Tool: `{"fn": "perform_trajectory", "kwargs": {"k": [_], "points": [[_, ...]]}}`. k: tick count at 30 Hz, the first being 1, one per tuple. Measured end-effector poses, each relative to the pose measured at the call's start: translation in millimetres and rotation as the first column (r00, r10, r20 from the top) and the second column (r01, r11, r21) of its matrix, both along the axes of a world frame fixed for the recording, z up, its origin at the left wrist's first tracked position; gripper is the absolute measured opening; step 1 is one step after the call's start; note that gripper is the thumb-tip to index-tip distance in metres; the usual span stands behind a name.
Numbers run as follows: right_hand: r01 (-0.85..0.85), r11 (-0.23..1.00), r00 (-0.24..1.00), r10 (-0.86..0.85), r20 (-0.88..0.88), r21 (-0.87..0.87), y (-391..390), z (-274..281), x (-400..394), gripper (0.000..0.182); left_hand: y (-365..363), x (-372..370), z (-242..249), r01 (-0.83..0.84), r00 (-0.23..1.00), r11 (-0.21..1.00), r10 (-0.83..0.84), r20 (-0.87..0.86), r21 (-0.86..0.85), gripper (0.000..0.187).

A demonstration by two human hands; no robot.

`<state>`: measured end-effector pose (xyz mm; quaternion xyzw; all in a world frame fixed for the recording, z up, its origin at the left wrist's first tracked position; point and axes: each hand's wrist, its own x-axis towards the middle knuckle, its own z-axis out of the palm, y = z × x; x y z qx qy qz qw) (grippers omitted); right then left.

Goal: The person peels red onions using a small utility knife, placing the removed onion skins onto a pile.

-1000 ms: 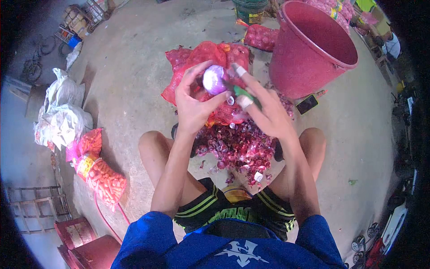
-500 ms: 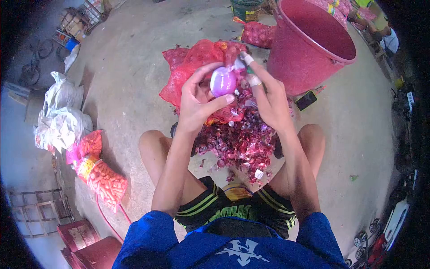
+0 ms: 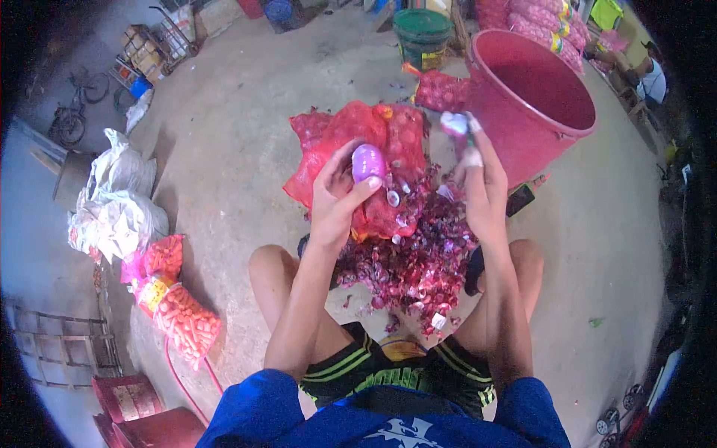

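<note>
My left hand is closed around a peeled red onion, smooth and glossy purple, its thumb across the lower side. My right hand is apart from it, to the right near the tub, with white wrapping on the fingertips. A pale, blurred piece of onion skin is at those fingertips. A sliver of something green shows between the fingers, too little to name. Below both hands are red mesh sacks of onions and a heap of loose onion skins on the floor between my legs.
A large red tub stands at the right, with a phone by its base. Behind are a green bucket and another mesh sack of onions. White sacks and a bag of carrots lie at the left.
My right hand has moved away from the onion, to the right toward the tub, with the onion skin. My left hand still holds the onion. The camera view has tilted up slightly.
</note>
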<state>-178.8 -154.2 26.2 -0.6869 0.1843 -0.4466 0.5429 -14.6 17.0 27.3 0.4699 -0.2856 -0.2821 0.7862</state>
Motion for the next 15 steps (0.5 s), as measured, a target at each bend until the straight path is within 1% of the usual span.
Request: {"fn": "perform_trajectory", "kwargs": {"k": [1,2,4,5,6,8,9,10,12,13,14,15], "points": [[0.044,0.998,0.999,-0.044,0.005,-0.041,-3.5,0.2,-0.3,0.051,-0.1,2.4,-1.8,-0.042,0.999,0.998,0.041,0.018,0.039,0.073],[0.09,0.993,0.996,-0.09,0.01,-0.082,-7.2,0.4,-0.6,0.052,-1.1,5.6,-3.7,-0.035,0.999,0.999,0.034,0.02,0.032,0.073],[-0.029,1.0,0.985,0.028,-0.169,-0.003,-6.0,0.3,-8.4,0.054,0.1,3.6,-4.9,-0.079,0.997,0.995,0.079,0.002,0.061,0.071],[-0.071,0.997,0.948,0.06,-0.314,-0.023,-6.1,-4.1,-9.6,0.051,-0.5,4.6,-9.8,-0.062,0.998,0.996,0.061,0.02,0.064,0.069],[-0.062,0.998,0.945,0.053,-0.323,-0.017,-5.8,-5.3,-10.9,0.051,-0.6,2.9,-8.5,-0.052,0.999,0.996,0.051,0.01,0.071,0.069],[-0.063,0.957,0.918,-0.056,-0.392,-0.284,-3.1,-9.3,-13.8,0.047,0.3,-1.8,-7.5,0.072,0.977,0.997,-0.075,-0.201,-0.019,0.064],[-0.077,0.966,0.921,-0.026,-0.388,-0.248,-0.3,-3.6,-15.6,0.045,0.1,-3.1,-8.2,0.1,0.968,0.995,-0.094,-0.234,0.015,0.056],[-0.074,0.967,0.917,-0.03,-0.397,-0.246,-1.2,-2.6,-16.5,0.045,-3.7,-5.4,-8.2,0.106,0.965,0.994,-0.099,-0.244,0.015,0.056],[-0.18,0.954,0.923,0.079,-0.377,-0.24,-0.9,-4.1,-15.9,0.047,-5.8,-7.0,-8.0,0.092,0.951,0.994,-0.108,-0.29,-0.066,0.053],[-0.18,0.917,0.951,0.069,-0.303,-0.355,0.5,-10.2,-11.8,0.051,-6.5,-5.4,-9.5,0.09,0.951,0.994,-0.104,-0.292,-0.062,0.053],[-0.18,0.918,0.951,0.071,-0.303,-0.352,2.4,-12.3,-12.5,0.051,-8.2,-3.0,-11.4,0.09,0.938,0.994,-0.106,-0.33,-0.063,0.054],[-0.226,0.914,0.949,0.13,-0.286,-0.336,10.9,-1.9,-13.0,0.052,-9.5,-1.9,-14.0,0.091,0.923,0.994,-0.109,-0.37,-0.065,0.055]]}}
